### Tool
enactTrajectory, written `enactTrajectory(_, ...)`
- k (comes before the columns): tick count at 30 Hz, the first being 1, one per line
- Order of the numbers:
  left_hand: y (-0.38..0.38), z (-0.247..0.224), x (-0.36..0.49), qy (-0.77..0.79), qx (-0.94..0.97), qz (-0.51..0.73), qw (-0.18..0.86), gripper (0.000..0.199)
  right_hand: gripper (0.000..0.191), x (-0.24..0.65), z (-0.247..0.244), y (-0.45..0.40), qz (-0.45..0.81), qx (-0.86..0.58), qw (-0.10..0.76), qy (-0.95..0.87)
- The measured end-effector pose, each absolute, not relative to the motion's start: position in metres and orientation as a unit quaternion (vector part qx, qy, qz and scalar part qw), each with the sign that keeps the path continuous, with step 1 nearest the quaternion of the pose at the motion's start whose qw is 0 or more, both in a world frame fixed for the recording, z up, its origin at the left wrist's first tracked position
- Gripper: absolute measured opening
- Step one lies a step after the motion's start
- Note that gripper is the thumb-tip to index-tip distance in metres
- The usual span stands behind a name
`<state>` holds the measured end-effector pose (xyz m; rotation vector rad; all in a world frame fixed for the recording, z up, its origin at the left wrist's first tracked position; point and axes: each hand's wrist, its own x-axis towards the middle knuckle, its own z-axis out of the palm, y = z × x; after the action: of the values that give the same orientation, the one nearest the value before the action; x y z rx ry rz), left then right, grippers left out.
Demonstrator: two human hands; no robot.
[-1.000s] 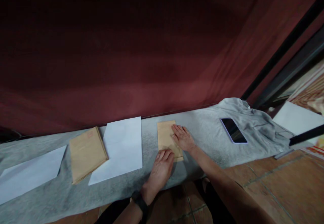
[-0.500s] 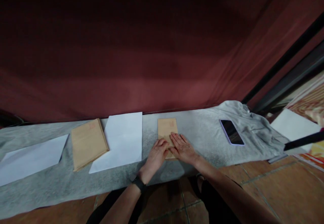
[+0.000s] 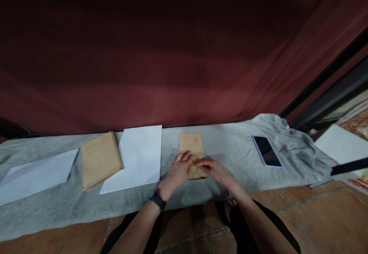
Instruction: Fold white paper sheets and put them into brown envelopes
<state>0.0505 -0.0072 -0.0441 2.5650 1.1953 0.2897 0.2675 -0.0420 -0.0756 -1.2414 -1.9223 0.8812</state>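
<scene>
A brown paper envelope [image 3: 191, 143] with small red print near its upper right corner lies lengthwise on the grey cloth. My left hand [image 3: 178, 168], with a dark band on the wrist, rests on its left side, fingers stretched over the paper. Over the envelope's right edge, my right hand [image 3: 211, 167] is closed, its fingertips pinched together near the left fingers. Whatever sits in that pinch is too small to make out. The envelope's middle is partly hidden by both hands.
A stack of brown envelopes [image 3: 100, 160] overlaps a white paper sheet [image 3: 142, 158] to the left. Another white sheet [image 3: 37, 175] lies farther left. A phone [image 3: 267, 151] rests on the grey cloth [image 3: 230, 143] at right. A red curtain-like surface [image 3: 184, 97] rises behind.
My right hand has gone from lying flat on the envelope to a pinch above it. My left hand has flattened and spread slightly upward over the paper.
</scene>
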Motion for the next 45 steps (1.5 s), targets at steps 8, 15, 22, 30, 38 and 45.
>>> enactTrajectory(8,0.044,-0.054,0.088,0.376,0.911,0.115,0.126,0.045,0.022,0.252,-0.054,-0.045,0.279,-0.487,0.268,-0.783)
enactTrajectory(15,0.052,-0.072,0.111,0.409,0.903,0.088,0.097,0.052,0.022,0.244,-0.038,-0.058,0.24,-0.504,0.222,-0.799)
enactTrajectory(22,0.017,-0.073,0.082,0.377,0.914,0.061,0.137,0.054,0.021,0.256,-0.046,-0.058,0.294,-0.471,0.255,-0.791)
enactTrajectory(30,-0.029,-0.06,0.03,0.323,0.914,0.033,0.242,0.051,0.02,0.269,-0.059,-0.059,0.243,-0.543,0.259,-0.761)
enactTrajectory(38,-0.026,-0.052,0.018,0.309,0.898,0.124,0.288,0.053,0.016,0.272,-0.067,-0.05,0.172,-0.587,0.258,-0.748)
enactTrajectory(45,-0.037,-0.044,0.034,0.367,0.881,0.15,0.258,0.036,0.016,0.271,-0.065,-0.052,0.159,-0.588,0.248,-0.753)
